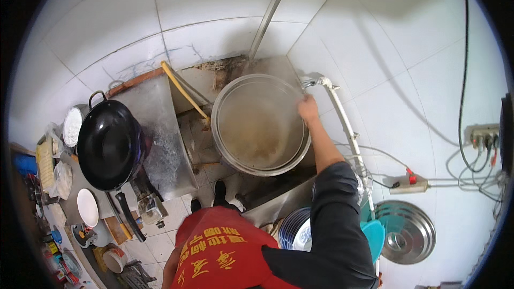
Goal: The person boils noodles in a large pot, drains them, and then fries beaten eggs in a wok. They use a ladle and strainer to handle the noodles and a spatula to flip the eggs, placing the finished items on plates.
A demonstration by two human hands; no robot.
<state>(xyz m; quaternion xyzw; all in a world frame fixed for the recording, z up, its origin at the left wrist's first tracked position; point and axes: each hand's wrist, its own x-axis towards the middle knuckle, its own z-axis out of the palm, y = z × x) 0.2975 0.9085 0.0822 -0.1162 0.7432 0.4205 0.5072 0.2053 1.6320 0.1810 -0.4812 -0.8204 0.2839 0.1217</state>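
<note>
Before me stands a large metal stockpot point(215, 136) with cloudy brownish liquid point(257, 132) inside and steam over it. My right hand point(308, 109) is at the pot's right rim, its fingers curled, just below a metal tap point(311, 83) on a white pipe. Whether the fingers grip the rim or anything else is hidden by the back of the hand. My left hand is out of view; only a bit of the left arm shows beside my red apron point(217, 245), which bears yellow writing.
Left of the pot, a black wok point(110, 144) rests near a steel counter point(160, 144). A yellow hose point(184, 92) runs between counter and pot. Stacked plates point(293, 228) lie under my right arm. A power strip point(409, 184) and metal lids point(405, 233) are at the right wall.
</note>
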